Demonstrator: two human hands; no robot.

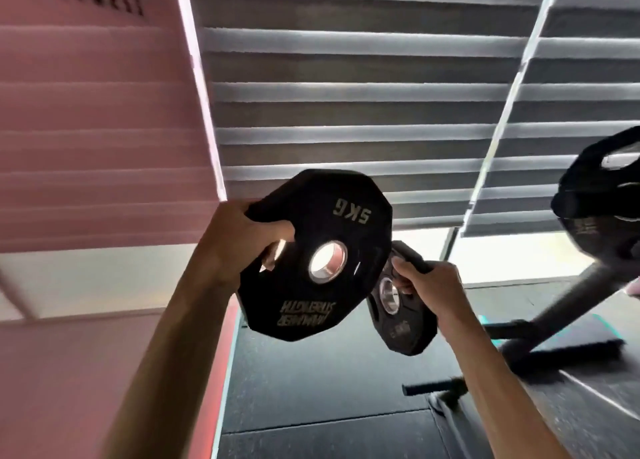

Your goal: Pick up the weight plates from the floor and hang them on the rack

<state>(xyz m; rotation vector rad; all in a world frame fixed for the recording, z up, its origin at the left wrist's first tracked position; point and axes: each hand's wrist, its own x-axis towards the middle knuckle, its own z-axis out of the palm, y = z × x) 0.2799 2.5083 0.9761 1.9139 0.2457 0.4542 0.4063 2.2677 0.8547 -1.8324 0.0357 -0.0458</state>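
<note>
Two plates at frame centre: my left hand [242, 240] grips the 5 kg plate [318, 254], my right hand [431, 285] clutches the smaller plate [398, 306].

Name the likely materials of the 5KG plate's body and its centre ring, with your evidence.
The 5KG plate body looks like matte black rubber or urethane: dull, soft-edged. Its centre ring is likely polished steel: bright, mirror-like. The core cannot be seen.
</note>
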